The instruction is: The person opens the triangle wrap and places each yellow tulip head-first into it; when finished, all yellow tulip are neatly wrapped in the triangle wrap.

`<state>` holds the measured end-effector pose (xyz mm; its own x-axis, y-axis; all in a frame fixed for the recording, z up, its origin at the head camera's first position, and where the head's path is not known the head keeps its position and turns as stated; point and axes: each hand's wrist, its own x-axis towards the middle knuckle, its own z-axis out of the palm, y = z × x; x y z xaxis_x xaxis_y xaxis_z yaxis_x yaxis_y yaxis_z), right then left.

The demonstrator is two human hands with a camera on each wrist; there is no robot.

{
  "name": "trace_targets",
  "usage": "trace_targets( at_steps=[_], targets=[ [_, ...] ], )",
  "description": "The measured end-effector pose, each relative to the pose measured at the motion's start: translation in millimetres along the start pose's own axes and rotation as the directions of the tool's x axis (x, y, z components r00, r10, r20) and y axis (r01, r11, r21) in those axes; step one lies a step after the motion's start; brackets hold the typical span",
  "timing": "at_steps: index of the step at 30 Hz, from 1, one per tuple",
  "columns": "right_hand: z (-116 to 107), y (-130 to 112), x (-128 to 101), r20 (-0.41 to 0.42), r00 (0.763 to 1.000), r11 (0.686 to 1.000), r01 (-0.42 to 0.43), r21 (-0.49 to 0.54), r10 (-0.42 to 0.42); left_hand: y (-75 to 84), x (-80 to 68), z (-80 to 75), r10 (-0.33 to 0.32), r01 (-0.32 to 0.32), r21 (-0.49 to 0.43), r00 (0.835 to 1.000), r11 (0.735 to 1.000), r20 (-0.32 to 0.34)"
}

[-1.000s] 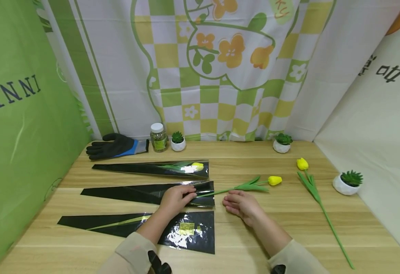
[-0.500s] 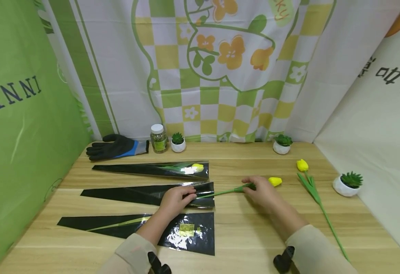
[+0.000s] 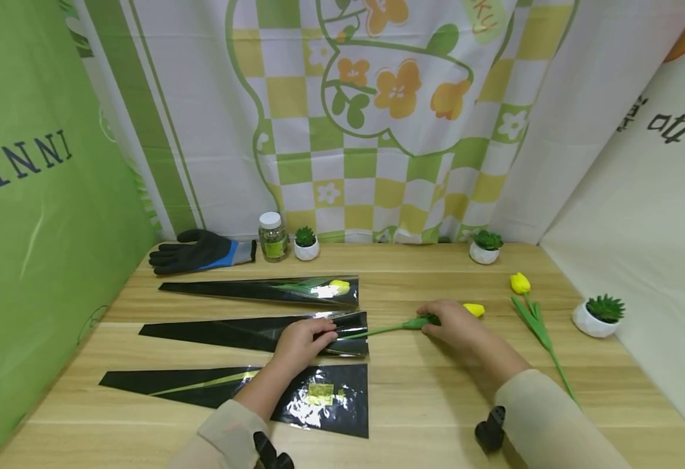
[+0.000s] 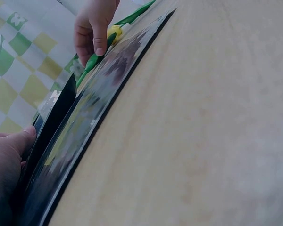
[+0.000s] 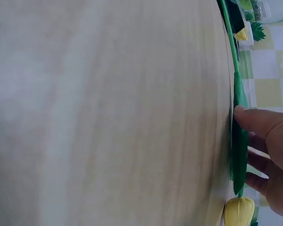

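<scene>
In the head view, my left hand [image 3: 301, 340] holds the wide end of the middle black flower sleeve [image 3: 202, 332], thumb and fingers at its mouth. An artificial yellow tulip lies with its green stem [image 3: 385, 329] running into that mouth; its lower end is hidden. My right hand [image 3: 452, 326] pinches the tulip's leaves, just short of the yellow bloom [image 3: 475, 310]. The right wrist view shows the thumb against the green leaves [image 5: 239, 136], with the bloom [image 5: 239, 212] beyond the fingers. In the left wrist view, the sleeve's edge [image 4: 52, 122] stands raised beside my left thumb.
Behind lies another black sleeve [image 3: 231, 289] with a tulip inside; nearer is a flat sleeve [image 3: 342, 417]. A second loose tulip [image 3: 534, 322] lies right. A glove [image 3: 196, 253], a jar [image 3: 273, 240] and potted succulents [image 3: 306, 246] line the back; another pot [image 3: 597, 319] stands right.
My right hand has moved up and right from the table beside the tulip and taken hold of its leaves. My left hand has stayed at the sleeve's mouth.
</scene>
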<state>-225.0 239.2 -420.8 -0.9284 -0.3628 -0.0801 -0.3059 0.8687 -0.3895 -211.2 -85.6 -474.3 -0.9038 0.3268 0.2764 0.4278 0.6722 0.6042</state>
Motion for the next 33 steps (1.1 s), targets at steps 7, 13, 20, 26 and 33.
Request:
trace_targets(
  at_steps=[7,13,20,26,33],
  targets=[
    [-1,1,0,0.011,0.999,0.997,0.038,-0.061,-0.037,-0.1,0.2,0.0,0.002,-0.002,0.009,1.000,1.000,-0.001],
    [1,-2,-3,-0.018,0.996,0.995,0.091,-0.047,-0.091,0.4,0.2,-0.7,0.003,-0.003,0.024,1.000,1.000,-0.001],
    [10,-16,-5,-0.108,0.974,0.979,0.192,-0.065,-0.198,0.4,0.0,0.5,0.000,0.000,0.019,1.000,1.000,-0.008],
    [17,-33,-3,-0.109,0.976,0.982,0.182,-0.045,-0.186,0.5,-0.3,0.6,0.019,-0.018,0.028,1.000,0.999,-0.017],
    [26,-50,3,-0.112,0.975,0.980,0.188,-0.061,-0.193,1.0,0.1,0.0,0.017,-0.017,0.035,1.000,0.999,-0.011]
  ],
)
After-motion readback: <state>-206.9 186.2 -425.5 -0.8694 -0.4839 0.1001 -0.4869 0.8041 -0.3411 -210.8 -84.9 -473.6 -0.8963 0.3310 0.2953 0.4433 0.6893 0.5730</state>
